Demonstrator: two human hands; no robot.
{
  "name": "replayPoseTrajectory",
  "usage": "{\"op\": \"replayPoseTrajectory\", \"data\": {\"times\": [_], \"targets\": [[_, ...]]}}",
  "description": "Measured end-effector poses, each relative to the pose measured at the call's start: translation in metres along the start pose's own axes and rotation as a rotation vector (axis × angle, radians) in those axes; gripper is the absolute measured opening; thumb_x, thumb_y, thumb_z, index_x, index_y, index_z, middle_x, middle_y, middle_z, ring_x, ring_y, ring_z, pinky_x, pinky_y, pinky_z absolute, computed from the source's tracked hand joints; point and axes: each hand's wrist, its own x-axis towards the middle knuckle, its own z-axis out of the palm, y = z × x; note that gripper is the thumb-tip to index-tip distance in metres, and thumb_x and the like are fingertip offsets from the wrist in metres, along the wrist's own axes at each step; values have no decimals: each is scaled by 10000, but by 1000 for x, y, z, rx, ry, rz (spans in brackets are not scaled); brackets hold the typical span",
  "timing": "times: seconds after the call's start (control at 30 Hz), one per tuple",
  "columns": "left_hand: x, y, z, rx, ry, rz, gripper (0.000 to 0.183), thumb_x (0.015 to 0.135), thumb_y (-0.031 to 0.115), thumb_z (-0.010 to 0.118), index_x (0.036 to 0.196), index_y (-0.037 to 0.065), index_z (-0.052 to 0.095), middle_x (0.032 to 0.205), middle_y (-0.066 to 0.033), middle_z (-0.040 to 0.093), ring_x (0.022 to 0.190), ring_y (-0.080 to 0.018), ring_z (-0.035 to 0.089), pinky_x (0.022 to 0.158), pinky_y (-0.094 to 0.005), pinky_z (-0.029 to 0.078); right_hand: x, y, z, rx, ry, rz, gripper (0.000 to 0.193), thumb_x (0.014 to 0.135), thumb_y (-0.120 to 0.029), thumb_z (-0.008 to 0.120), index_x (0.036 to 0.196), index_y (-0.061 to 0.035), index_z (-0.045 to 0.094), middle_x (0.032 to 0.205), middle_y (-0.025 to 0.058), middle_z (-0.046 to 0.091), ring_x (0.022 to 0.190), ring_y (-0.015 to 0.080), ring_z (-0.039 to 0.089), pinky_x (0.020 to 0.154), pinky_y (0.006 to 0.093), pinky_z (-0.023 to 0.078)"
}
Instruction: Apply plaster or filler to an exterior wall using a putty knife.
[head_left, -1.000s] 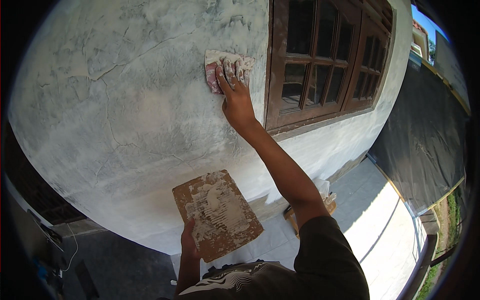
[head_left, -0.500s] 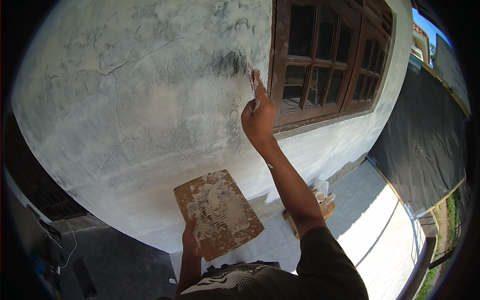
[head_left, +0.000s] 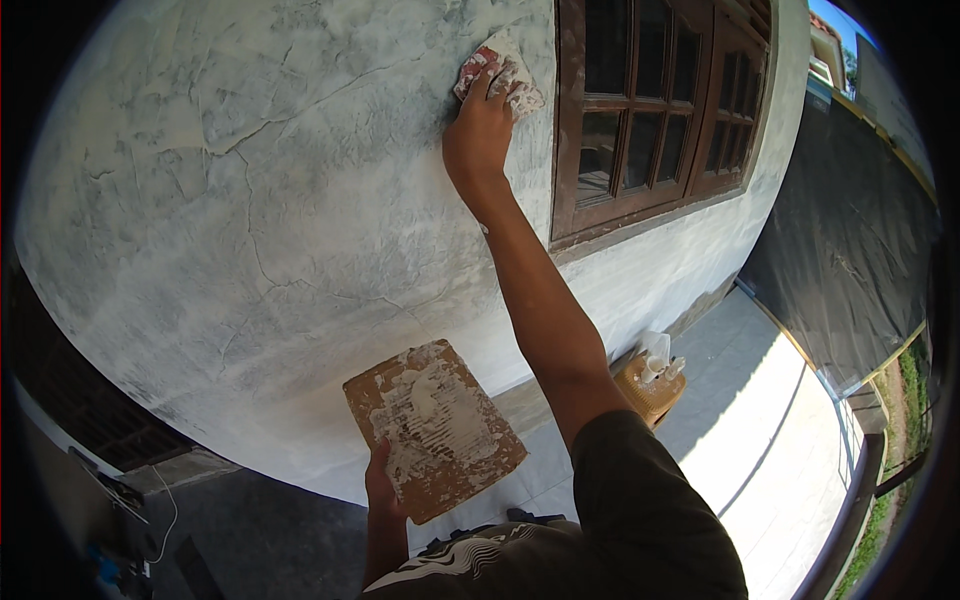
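Observation:
My right hand (head_left: 478,138) is raised to the whitish wall (head_left: 340,190), its fingers closed on a red, flat putty spreader (head_left: 522,92). White filler smears the spreader, which lies against the wall just left of the window. Low in front of my body, my left hand (head_left: 381,482) grips the left edge of a brown rectangular board (head_left: 480,470). A thick layer of pale putty (head_left: 425,400), ridged in the middle, covers much of that board. Most of the left fingers are hidden beneath it. Long cracks run across the wall between the two hands.
A brown wooden window (head_left: 566,150) with glass panes borders the work area on the right. Below it, a woven-looking brown stool (head_left: 648,397) carries clear plastic containers (head_left: 655,350). Black sheeting (head_left: 850,230) hangs at the far right. A white cable (head_left: 175,505) trails at lower left.
My right hand has moved up and left along the wall, and the spreader has turned from edge-on to show its broad face. The board has stayed almost still in my left hand.

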Motion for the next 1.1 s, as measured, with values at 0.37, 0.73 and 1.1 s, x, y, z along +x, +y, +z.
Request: {"op": "replayPoseTrajectory", "data": {"times": [0.37,0.73,1.1], "targets": [[12,-10,8,9,-150,-93,475,916,295,460,1289,12,376,1187,-185,530,1059,-328,548,893,-486,456,-71,-33,-23,-5,-285,-45,683,669,113,518,1308,134,280,1169,384,426,941,469,533,823,446,464],[14,-10,-2,7,-80,-60,449,914,269,470,1276,17,387,1157,-179,543,1033,-320,563,882,-472,468,15,24,-77,187,78,150,669,648,133,519,1272,176,280,955,347,563,854,410,613,759,409,506],[18,-7,0,38,-35,-60,448,913,275,466,1270,14,397,1157,-188,542,1022,-339,560,873,-487,467,4,-1,-8,-129,-40,134,628,675,78,568,1227,206,297,1012,367,487,839,432,589,751,427,496]]}}
